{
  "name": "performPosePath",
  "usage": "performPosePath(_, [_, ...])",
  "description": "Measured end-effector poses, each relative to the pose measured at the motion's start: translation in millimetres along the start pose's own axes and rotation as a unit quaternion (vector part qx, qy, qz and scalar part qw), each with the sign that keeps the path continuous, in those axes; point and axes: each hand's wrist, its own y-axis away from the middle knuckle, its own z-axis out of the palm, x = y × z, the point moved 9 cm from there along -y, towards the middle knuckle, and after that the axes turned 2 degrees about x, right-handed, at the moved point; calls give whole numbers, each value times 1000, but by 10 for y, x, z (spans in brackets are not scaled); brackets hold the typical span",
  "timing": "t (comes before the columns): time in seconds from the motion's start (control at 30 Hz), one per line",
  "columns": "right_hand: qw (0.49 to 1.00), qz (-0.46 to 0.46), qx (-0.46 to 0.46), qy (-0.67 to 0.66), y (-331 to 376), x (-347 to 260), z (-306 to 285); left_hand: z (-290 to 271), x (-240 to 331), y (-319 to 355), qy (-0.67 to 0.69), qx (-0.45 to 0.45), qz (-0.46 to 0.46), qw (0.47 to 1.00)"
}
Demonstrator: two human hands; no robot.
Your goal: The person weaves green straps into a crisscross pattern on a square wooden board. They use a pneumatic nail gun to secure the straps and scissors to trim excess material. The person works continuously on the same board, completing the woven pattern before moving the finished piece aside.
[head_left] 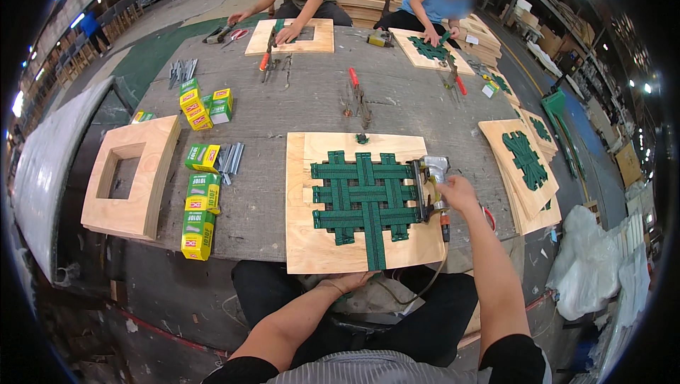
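In front of me lies a plywood panel (301,246), its opening covered by woven green webbing (365,193). One long green strap (375,246) runs down over the panel's near edge. My right hand (459,193) is closed round a silver air staple gun (433,169), whose dark nose rests at the right ends of the crosswise straps. A hose hangs from its orange fitting. At the near edge, my left hand (352,281) is beside the strap's lower end; its fingers are mostly hidden by the panel, so their grip does not show.
Green-yellow staple boxes (202,196) and loose staple strips (230,159) lie left, beside stacked framed panels (127,179). Webbed panels (524,164) are stacked right. Red-handled pliers (358,94) lie beyond my panel. Across the table, two people work on panels (322,36).
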Motion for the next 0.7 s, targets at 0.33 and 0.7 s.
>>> performPosePath(0.33, [959, 75, -40, -269, -267, -102, 412, 171, -223, 106, 105, 11, 16, 994])
performPosePath(0.7, [870, 156, -160, -440, 1459, -720, 99, 190, -345, 149, 187, -6, -26, 982])
